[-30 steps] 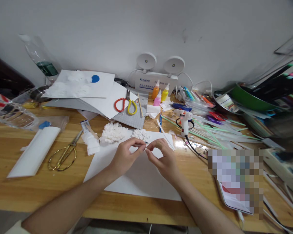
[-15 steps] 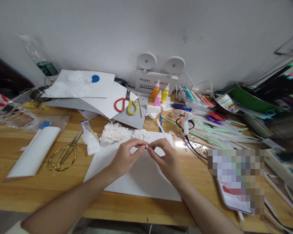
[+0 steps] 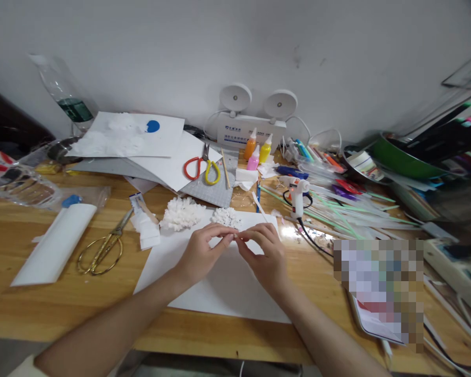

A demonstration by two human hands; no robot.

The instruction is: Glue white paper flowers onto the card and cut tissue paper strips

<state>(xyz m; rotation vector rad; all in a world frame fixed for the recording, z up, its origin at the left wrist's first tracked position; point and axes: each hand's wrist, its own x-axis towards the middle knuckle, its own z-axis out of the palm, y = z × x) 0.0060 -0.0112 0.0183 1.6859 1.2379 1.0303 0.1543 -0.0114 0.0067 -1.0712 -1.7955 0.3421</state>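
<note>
Over a white sheet of paper (image 3: 227,293), my left hand (image 3: 204,251) and my right hand (image 3: 265,254) meet at the fingertips. Both are closed in a pinch on a tiny whitish piece (image 3: 236,235), mostly hidden by the fingers. Just beyond them sits a small pile of white crumpled bits (image 3: 225,215) on the sheet's far edge. Left of that is a larger heap of white ruffled pieces (image 3: 181,213).
Gold-handled scissors (image 3: 105,248) and a rolled white sheet (image 3: 57,243) lie to the left. Red-and-yellow scissors (image 3: 203,166) rest on a grey cutting mat (image 3: 215,193). A white glue gun (image 3: 297,199) stands right, near several thin sticks and a blurred-out phone (image 3: 377,319).
My right fingers have shifted slightly, closing more over the tiny piece. My left hand stays almost where it was, and the things on the table have not moved.
</note>
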